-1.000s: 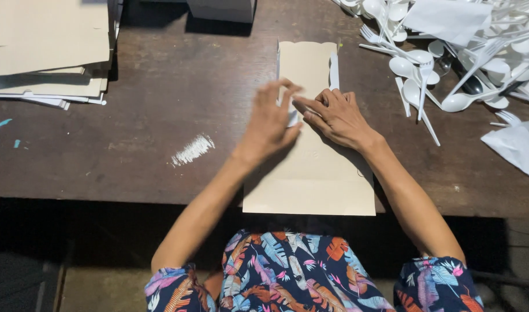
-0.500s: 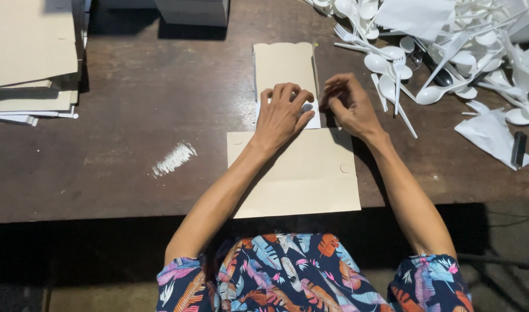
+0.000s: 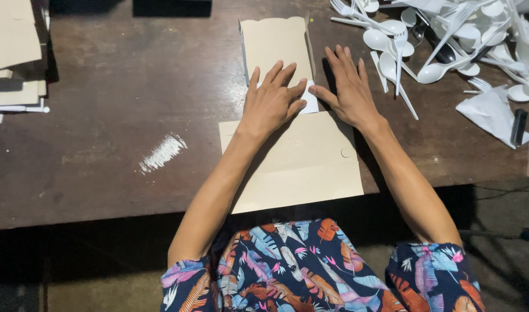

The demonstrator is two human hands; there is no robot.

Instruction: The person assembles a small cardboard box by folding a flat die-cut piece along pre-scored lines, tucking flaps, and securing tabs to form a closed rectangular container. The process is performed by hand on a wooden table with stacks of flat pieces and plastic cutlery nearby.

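Both hands lie flat and open, the left hand (image 3: 271,103) pressing the tan cardboard box blank (image 3: 293,156) at the counter's (image 3: 103,144) near edge, the right hand (image 3: 348,92) beside it; firm, even palm pressure probably keeps the fold crisp.

Under the left hand (image 3: 273,101) the middle of the card (image 3: 299,167) is hidden, so the fold beneath its fingers cannot be seen. The white slip (image 3: 308,104) shows only past those fingertips. The cutlery (image 3: 449,40) beyond the right hand (image 3: 348,86) runs off the top and right edges. The stack (image 3: 13,52), far left of the fingers, is cut by the edge.
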